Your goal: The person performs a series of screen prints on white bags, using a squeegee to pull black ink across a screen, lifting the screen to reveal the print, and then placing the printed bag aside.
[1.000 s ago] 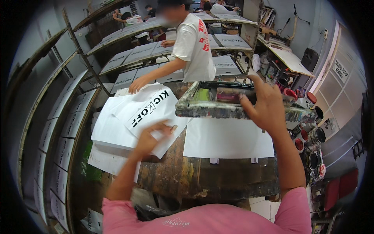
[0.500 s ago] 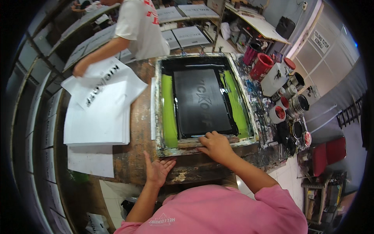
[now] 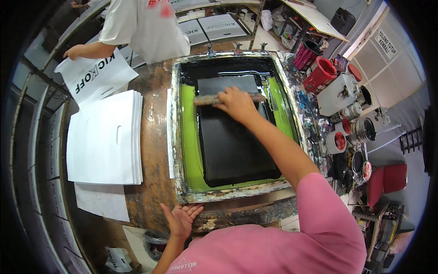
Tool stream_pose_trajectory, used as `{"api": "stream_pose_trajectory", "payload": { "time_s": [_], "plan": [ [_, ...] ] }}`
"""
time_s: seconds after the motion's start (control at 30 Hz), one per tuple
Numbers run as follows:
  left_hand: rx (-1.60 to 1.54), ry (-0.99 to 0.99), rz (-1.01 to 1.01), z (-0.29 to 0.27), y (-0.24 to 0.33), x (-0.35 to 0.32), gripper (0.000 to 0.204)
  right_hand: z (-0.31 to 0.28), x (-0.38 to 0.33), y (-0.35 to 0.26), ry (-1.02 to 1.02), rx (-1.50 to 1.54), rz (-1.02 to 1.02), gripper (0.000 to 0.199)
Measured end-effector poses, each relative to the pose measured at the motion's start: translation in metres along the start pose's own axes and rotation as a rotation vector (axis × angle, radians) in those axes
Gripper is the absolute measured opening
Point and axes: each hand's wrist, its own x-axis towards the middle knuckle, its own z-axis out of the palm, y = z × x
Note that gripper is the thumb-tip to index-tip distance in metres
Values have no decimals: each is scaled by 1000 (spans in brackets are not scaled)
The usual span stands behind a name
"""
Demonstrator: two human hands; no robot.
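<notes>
A screen-printing frame (image 3: 179, 137) with green borders and black ink lies flat on a worn table. My right hand (image 3: 237, 103) grips a wooden squeegee (image 3: 205, 99) lying across the far part of the black mesh (image 3: 237, 146). My left hand (image 3: 181, 218) rests palm down, fingers spread, on the table's near edge by the frame's near left corner. A stack of blank white bags (image 3: 104, 139) lies to the left of the frame.
A person in a white shirt (image 3: 146, 27) stands across the table, one hand (image 3: 73, 51) on a printed white bag (image 3: 96, 77). Red and white ink tubs and cans (image 3: 337, 96) crowd the right side. Drying racks (image 3: 36, 150) line the left.
The frame, raised a second ago, now lies flat on the table. My right hand left its near edge and took the squeegee at the far end. My left hand stays at the table edge.
</notes>
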Motion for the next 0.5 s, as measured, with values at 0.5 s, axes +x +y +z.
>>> {"api": "stream_pose_trajectory", "payload": {
  "time_s": [0.5],
  "plan": [
    [-44, -156, 82, -7, -2, 7, 103, -118, -91, -59, -401, 270, 79, 47]
  ]
}}
